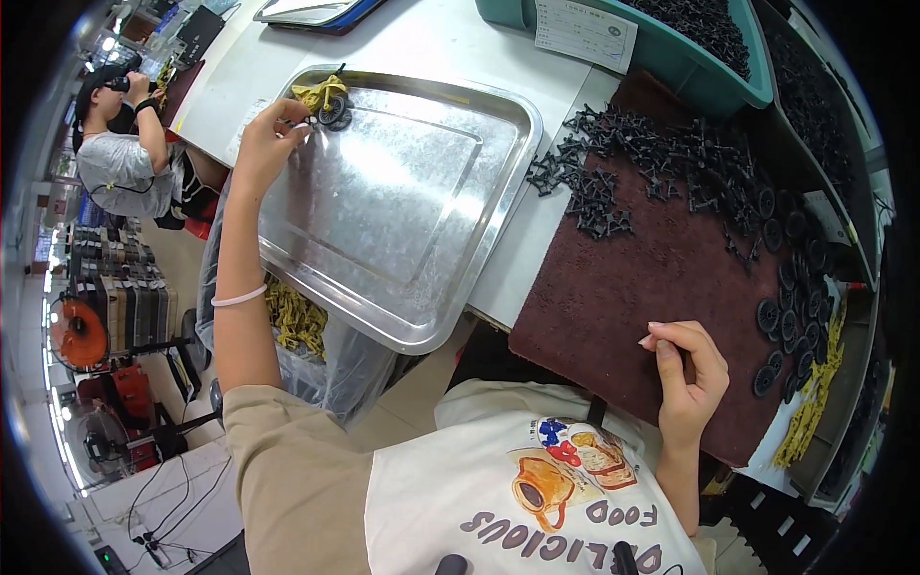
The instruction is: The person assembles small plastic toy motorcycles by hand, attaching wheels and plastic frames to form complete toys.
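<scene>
Toy motorcycle (324,99), left hand (264,144) grip pinching wheel

Glossy metal tray (402,249); rough mat (632,278)

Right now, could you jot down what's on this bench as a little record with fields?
left hand: left hand fingers on a small yellow toy motorbike with black wheels
tray: steel tray, the toy sits at its far left corner
right hand: right hand resting curled on the brown mat
mat load: black axle pieces, black wheels
below tray: clear bag of yellow parts
</scene>
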### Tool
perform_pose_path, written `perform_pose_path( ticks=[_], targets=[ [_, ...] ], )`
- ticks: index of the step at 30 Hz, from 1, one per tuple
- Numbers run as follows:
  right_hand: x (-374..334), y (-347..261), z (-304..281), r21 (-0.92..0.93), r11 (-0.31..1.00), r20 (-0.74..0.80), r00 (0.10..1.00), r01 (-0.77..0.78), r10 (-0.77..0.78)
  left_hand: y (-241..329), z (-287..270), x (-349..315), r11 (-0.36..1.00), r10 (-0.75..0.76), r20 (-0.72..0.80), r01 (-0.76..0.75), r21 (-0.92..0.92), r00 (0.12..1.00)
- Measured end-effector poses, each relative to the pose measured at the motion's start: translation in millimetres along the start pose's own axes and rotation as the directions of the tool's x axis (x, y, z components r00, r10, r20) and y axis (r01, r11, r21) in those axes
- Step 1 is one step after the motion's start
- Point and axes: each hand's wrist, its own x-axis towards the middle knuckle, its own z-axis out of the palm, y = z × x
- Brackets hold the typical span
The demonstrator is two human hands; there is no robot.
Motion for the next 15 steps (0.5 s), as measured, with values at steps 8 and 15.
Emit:
perform_pose_path(
  ticks=[8,15],
  targets=[
    [1,0,0,-0.005,1.000,0.024,1.000,0.007,-0.006,-16,-11,33,0.993,0.048,-0.141,-0.062,-0.097,0.989],
    [4,0,2,-0.016,1.000,0.025,0.999,-0.020,0.021,0,-7,41,0.994,0.103,0.095,-0.100,-0.042,0.990]
  ],
)
